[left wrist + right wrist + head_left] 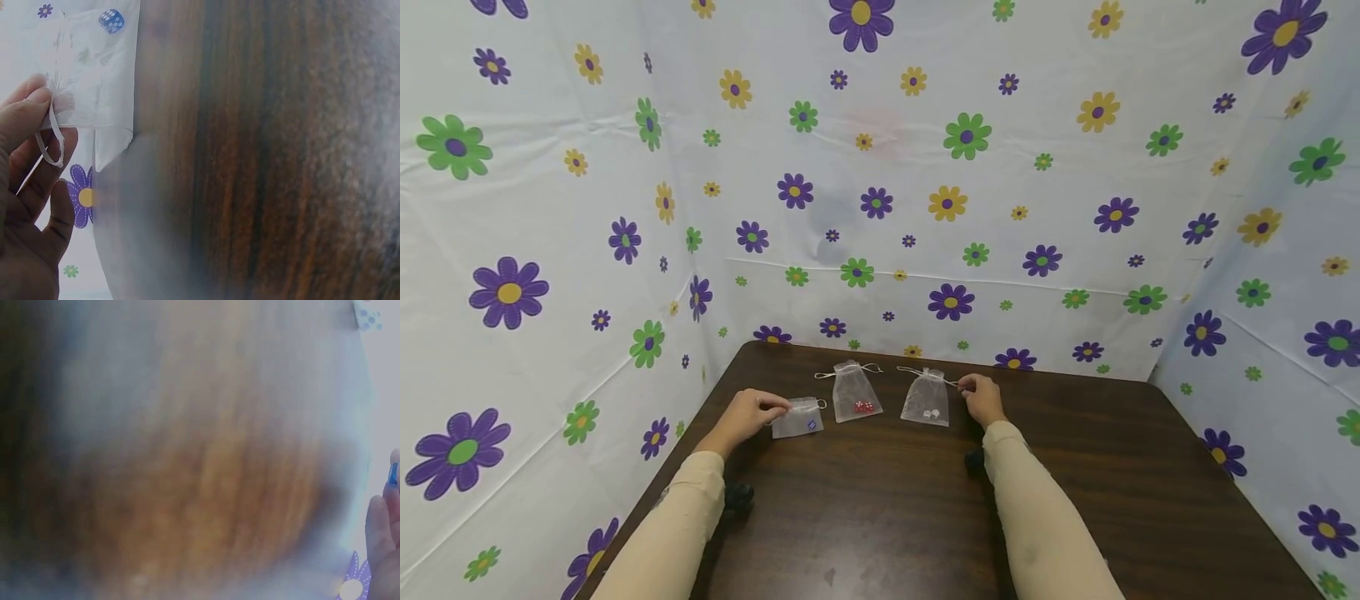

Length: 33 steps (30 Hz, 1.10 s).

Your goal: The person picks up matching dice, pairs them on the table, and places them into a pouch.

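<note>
My left hand (747,414) pinches the upper edge of a small sheer white drawstring bag (790,427) at the table's left side. A blue die (812,425) shows inside it; in the left wrist view the cord loop (52,140) hangs by my fingers. Beside the white cord of another sheer bag (917,396), my right hand (981,398) has its fingers bent. That bag contains white dice (931,414). The right wrist view shows a small blue thing (392,474) at my fingers, mostly cut off by the frame edge. Between them lies a third bag (853,387) with red dice (863,407).
All three bags lie towards the far part of a dark brown wooden table (865,508). Flower-print white sheeting (910,167) hangs behind the table and along both sides.
</note>
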### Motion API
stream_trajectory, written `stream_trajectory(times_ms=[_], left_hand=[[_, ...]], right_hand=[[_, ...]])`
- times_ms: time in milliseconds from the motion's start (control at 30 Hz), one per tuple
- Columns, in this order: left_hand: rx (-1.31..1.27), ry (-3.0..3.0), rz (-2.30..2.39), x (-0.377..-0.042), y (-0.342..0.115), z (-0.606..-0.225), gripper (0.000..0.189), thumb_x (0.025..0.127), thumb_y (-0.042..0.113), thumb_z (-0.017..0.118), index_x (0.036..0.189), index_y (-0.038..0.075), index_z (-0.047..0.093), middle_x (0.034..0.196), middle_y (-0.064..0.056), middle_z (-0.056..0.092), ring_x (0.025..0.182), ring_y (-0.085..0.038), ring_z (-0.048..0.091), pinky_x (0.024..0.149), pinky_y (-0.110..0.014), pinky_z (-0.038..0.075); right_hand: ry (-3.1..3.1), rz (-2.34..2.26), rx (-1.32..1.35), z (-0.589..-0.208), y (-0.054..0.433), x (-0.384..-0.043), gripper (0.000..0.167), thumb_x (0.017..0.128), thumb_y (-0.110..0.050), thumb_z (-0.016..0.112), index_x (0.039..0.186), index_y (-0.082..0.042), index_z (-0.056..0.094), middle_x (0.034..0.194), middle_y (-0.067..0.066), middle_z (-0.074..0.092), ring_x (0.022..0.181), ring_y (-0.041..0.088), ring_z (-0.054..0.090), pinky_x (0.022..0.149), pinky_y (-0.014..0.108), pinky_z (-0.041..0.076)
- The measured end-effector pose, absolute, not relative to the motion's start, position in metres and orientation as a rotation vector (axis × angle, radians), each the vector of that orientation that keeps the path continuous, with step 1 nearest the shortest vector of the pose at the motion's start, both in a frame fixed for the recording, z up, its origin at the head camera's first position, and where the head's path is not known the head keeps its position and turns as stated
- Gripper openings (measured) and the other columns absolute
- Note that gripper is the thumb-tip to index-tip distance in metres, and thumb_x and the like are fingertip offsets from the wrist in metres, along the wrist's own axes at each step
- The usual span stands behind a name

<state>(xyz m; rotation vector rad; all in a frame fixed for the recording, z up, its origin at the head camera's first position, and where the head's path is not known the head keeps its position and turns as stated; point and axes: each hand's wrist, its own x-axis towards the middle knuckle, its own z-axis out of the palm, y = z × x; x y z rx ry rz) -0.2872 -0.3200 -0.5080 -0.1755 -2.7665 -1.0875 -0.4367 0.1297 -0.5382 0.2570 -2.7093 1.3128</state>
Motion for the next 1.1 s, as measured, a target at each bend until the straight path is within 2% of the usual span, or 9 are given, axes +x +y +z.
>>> stream_trajectory(times_ms=[300,500,700,1100], left_hand=[[-0.185,-2.763,-1.092,-0.288,-0.319,-0.506,0.011,0.094,0.009,0.073,0.099,0.009,0.082,0.103,-0.012,0.076,0.094,-0.027,0.071,0.085,-0.049,0.057],[-0.187,-2.753,-1.069,-0.288,-0.318,-0.506,0.01,0.093,0.009,0.074,0.098,0.009,0.082,0.102,-0.012,0.077,0.094,-0.028,0.071,0.084,-0.049,0.057],[-0.195,-2.757,-1.062,-0.289,-0.317,-0.506,0.009,0.092,0.01,0.075,0.097,0.009,0.082,0.101,-0.011,0.077,0.092,-0.027,0.071,0.084,-0.048,0.057],[-0.202,-2.75,-1.07,-0.291,-0.313,-0.503,0.009,0.092,0.008,0.075,0.097,0.009,0.082,0.101,-0.012,0.077,0.089,-0.024,0.07,0.082,-0.046,0.057]], right_hand=[[-2.677,1.279,0.302,-0.529,0.126,-0.438,0.016,0.092,0.013,0.062,0.105,0.007,0.07,0.1,0.019,0.072,0.097,0.035,0.066,0.086,0.048,0.052],[-2.648,1.288,0.34,-0.515,0.123,-0.439,0.016,0.092,0.013,0.062,0.104,0.008,0.071,0.102,0.022,0.072,0.098,0.037,0.066,0.087,0.049,0.053],[-2.66,1.296,0.373,-0.505,0.117,-0.44,0.018,0.095,0.01,0.062,0.111,0.01,0.07,0.108,0.023,0.071,0.104,0.038,0.066,0.09,0.047,0.053],[-2.675,1.254,0.483,-0.485,0.095,-0.438,0.021,0.096,0.007,0.062,0.117,0.008,0.069,0.109,0.021,0.071,0.104,0.036,0.066,0.09,0.047,0.054]])
